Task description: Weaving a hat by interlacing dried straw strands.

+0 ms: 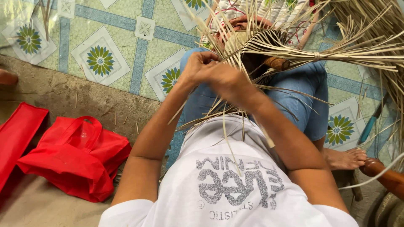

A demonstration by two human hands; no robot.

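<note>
Both hands work at a bundle of thin, pale straw strips lying across my lap. My left hand pinches strips near my bent knee. My right hand is closed around strips just beside it, the two hands touching. A part-woven striped piece with a brown wooden handle sits beyond the hands. Loose strips trail down over my white shirt and blue jeans.
A red cloth bag and a flat red piece lie on the concrete at the left. Patterned floor tiles run behind. A tied sheaf of strips spreads at the right, near a bare foot and a wooden handle.
</note>
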